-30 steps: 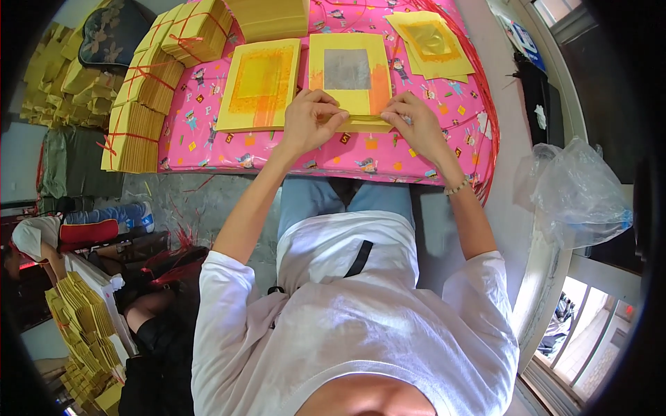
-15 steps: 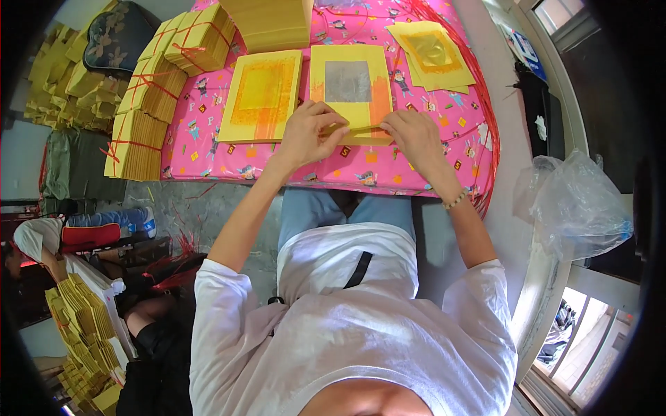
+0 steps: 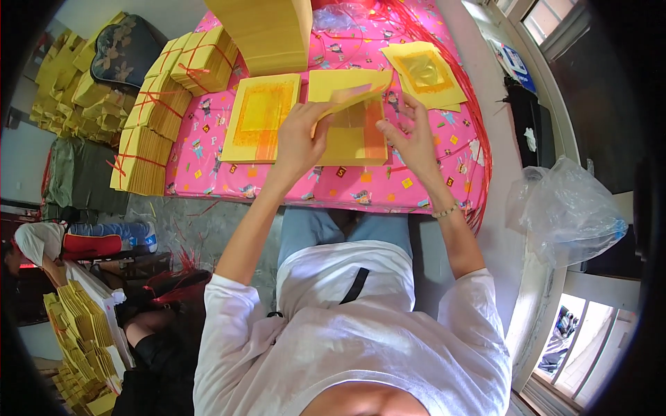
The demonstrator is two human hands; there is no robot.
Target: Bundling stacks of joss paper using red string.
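My left hand point(image 3: 300, 139) holds the left edge of a thin yellow paper sheet point(image 3: 350, 100), lifted and tilted above a stack of yellow sheets with an orange border point(image 3: 354, 139) on the pink patterned cloth point(image 3: 388, 184). My right hand point(image 3: 411, 139) is at the stack's right edge, fingers pinched near the lifted sheet's lower side; whether it grips the sheet is unclear. A second stack with an orange-printed square point(image 3: 260, 118) lies just left of my left hand. Another yellow stack with a shiny centre point(image 3: 423, 73) lies at the far right of the cloth.
A tall block of yellow paper point(image 3: 267, 31) stands at the back. Bundles tied with red string point(image 3: 163, 111) line the cloth's left edge. Red string point(image 3: 479, 139) curls along the right edge. A clear plastic bag point(image 3: 565, 208) sits right. More yellow bundles point(image 3: 76, 333) lie lower left by another person.
My hands rose from pressing flat on the middle stack; the left hand has lifted the top sheet off it, hiding the grey square seen earlier.
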